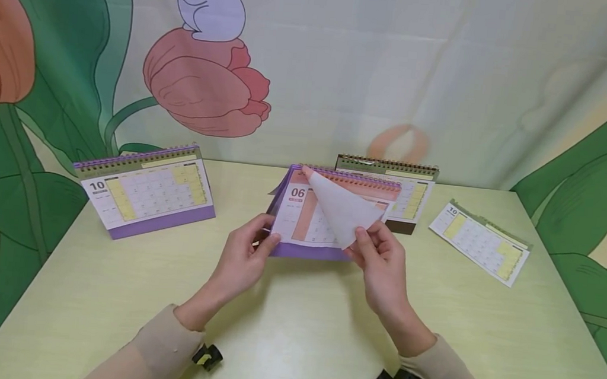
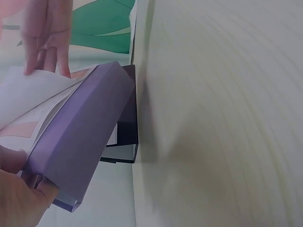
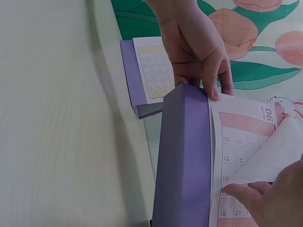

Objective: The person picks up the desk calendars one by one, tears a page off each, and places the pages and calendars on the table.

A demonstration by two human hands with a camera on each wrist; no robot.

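Note:
A purple desk calendar (image 1: 309, 252) with a spiral top edge shows the page headed 06 (image 1: 297, 194). My left hand (image 1: 242, 247) grips its lower left corner, thumb on the front. With thumb and fingers, my right hand (image 1: 380, 261) pinches a loose-hanging page (image 1: 342, 207), whose blank white back faces me and slants across the 06 page. In the left wrist view the calendar's purple base (image 2: 85, 132) is tilted, with its underside showing. The right wrist view has the lifted page (image 3: 279, 151) folded over the red and white date grid (image 3: 236, 142).
To the left stands another purple calendar (image 1: 154, 186) on page 10. Behind the held one is a dark-based calendar (image 1: 404, 227). A detached page 10 (image 1: 478, 242) lies at the right on the pale table (image 1: 296, 343). A printed curtain (image 1: 313, 65) hangs behind.

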